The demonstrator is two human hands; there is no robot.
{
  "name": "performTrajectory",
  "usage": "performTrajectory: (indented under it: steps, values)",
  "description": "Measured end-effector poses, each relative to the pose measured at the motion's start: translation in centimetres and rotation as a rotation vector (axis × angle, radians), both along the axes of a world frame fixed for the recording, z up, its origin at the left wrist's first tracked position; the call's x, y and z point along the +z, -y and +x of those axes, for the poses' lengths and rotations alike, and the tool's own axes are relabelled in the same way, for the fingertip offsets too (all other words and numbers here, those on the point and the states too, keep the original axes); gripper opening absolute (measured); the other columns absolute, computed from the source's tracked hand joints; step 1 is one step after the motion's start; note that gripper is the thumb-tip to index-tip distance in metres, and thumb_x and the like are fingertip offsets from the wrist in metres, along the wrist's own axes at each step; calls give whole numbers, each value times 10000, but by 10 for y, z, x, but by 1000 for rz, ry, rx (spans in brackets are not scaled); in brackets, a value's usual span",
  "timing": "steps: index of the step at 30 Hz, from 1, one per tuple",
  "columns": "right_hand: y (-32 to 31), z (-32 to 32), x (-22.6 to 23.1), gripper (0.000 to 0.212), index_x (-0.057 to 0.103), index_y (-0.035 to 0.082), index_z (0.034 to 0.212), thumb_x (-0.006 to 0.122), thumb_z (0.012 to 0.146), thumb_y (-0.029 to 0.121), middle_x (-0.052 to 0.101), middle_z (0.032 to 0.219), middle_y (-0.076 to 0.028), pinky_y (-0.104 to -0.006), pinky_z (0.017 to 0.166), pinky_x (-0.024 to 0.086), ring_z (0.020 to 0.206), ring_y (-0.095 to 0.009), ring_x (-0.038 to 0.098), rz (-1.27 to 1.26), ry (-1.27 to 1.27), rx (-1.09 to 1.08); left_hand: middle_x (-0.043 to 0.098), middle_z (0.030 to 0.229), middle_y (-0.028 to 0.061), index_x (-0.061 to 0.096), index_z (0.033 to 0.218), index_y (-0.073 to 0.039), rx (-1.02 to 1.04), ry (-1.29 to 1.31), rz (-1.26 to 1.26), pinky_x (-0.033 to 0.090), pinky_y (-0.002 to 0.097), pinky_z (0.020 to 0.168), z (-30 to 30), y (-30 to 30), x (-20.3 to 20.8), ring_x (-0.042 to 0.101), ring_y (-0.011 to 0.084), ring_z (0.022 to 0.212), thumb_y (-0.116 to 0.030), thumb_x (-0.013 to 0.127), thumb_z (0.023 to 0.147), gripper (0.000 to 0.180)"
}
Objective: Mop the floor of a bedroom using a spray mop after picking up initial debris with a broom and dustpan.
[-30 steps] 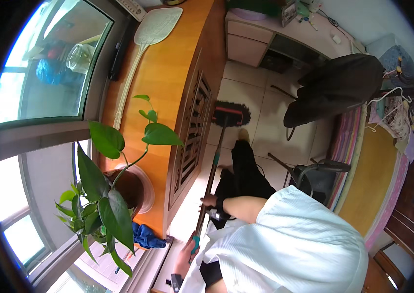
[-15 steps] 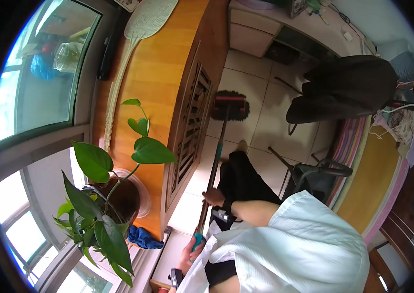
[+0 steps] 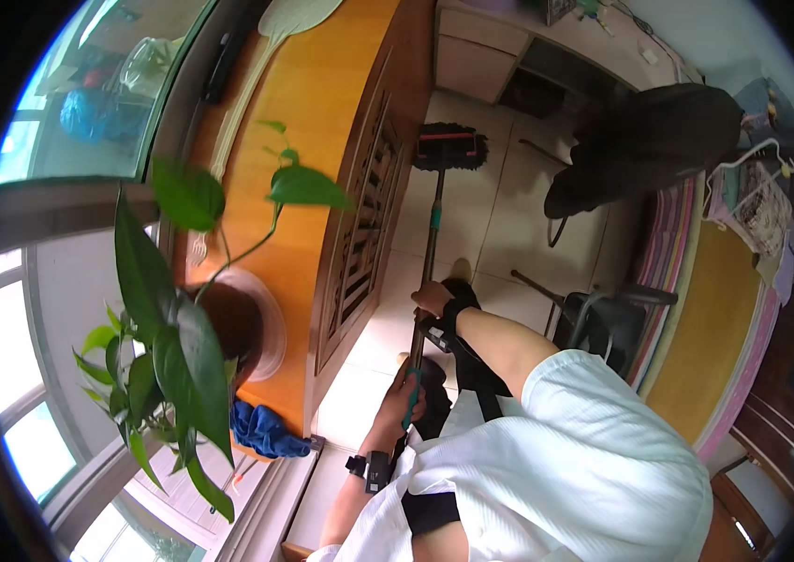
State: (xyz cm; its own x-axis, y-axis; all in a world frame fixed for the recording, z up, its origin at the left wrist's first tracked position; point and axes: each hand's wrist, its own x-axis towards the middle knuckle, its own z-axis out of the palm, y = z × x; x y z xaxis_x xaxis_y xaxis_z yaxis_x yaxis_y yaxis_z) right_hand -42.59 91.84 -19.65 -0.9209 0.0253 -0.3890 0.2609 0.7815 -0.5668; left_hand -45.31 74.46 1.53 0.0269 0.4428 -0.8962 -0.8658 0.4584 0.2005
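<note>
Both hands are wrapped round the long handle of a mop (image 3: 431, 239). My left hand (image 3: 399, 403) grips the teal section near its lower end, close to my body. Further up the shaft, my right hand (image 3: 433, 299) is closed round the dark metal part. The mop's dark fluffy head, with a red frame on top, lies flat on the pale tiled floor (image 3: 472, 211), near the slatted front of the wooden cabinet. My fingers' undersides are hidden by the handle and by the hands themselves.
On the left stands a wooden cabinet (image 3: 322, 94) bearing a fly swatter (image 3: 247, 94) and a potted plant (image 3: 182, 347). A blue cloth (image 3: 266, 431) lies by its end. At right are a chair with dark clothing (image 3: 645, 150), another dark chair (image 3: 603, 323) and a bed (image 3: 720, 328).
Both hands have moved forward, away from my body, pushing the mop. The mop head has slid further off along the floor toward the far drawers. Both hands stay closed on the handle.
</note>
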Motion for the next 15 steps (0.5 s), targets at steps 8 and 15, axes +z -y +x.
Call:
performTrajectory:
  steps: [8, 15]
  values:
    - [204, 34, 22, 308, 616, 59, 623, 443, 779, 259, 604, 590, -117, -356, 559, 485, 588, -242, 610, -726, 343, -630, 442, 659, 34, 279, 1329, -157, -120, -169, -68, 295, 185, 378, 24, 201, 31, 361, 87, 457, -199, 427, 901, 455]
    - [371, 61, 68, 344, 571, -52, 773, 464, 847, 266, 632, 711, -131, -321, 536, 517, 584, -226, 622, -1422, 706, -579, 477, 690, 18, 281, 1336, -165, -418, -476, -127, 336, 198, 390, 57, 381, 71, 396, 76, 469, -190, 435, 895, 468]
